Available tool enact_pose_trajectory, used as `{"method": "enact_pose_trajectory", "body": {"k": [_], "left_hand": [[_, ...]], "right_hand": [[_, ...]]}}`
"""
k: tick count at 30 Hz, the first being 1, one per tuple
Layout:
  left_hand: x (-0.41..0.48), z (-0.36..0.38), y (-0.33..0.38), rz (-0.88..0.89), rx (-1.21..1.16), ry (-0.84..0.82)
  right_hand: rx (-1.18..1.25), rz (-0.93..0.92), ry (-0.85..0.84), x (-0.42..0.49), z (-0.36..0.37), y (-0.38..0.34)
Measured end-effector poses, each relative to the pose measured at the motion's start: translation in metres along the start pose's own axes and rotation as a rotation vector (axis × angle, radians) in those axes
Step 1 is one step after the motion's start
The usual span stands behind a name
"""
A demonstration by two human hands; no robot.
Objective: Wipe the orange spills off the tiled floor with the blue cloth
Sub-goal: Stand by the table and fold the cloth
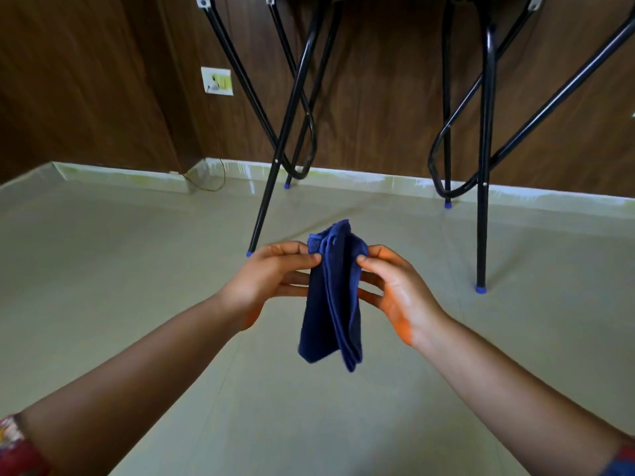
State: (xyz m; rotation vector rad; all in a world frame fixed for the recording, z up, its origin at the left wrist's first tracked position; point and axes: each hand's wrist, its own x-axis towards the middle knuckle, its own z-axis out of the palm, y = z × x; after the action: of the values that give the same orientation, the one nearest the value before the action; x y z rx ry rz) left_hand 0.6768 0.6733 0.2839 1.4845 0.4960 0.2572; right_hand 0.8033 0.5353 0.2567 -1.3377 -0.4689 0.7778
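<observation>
A folded dark blue cloth point(332, 297) hangs in the air above the pale tiled floor point(137, 269). My left hand point(271, 280) pinches its upper left edge between thumb and fingers. From the other side, my right hand point(395, 290) pinches the upper right edge. The cloth's lower end dangles free below both hands. Orange stain shows on the heels of both palms. No orange spill is visible on the floor in this view.
Black metal table legs with blue feet point(481, 187) stand ahead, one foot close beyond my left hand point(249, 253). A brown wood-panelled wall point(378, 108) with a white socket plate point(217, 80) and a pale skirting lies behind.
</observation>
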Motion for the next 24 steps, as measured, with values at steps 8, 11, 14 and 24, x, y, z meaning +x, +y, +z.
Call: {"method": "enact_pose_trajectory", "body": {"k": [8,11,14,24], "left_hand": [[-0.018,0.015,0.106,-0.056,-0.036,0.148],[-0.042,0.026,0.173,-0.03,-0.004,0.137],[-0.065,0.03,0.24,-0.049,-0.003,0.126],[-0.133,0.021,0.425,-0.075,0.138,0.418]], "right_hand": [[-0.174,-0.072,0.13,-0.018,0.032,-0.118],[-0.23,-0.11,0.131,-0.045,0.049,-0.185],[-0.249,-0.128,0.172,-0.069,0.058,-0.254],[-0.138,-0.013,0.087,-0.135,0.075,-0.503]]}}
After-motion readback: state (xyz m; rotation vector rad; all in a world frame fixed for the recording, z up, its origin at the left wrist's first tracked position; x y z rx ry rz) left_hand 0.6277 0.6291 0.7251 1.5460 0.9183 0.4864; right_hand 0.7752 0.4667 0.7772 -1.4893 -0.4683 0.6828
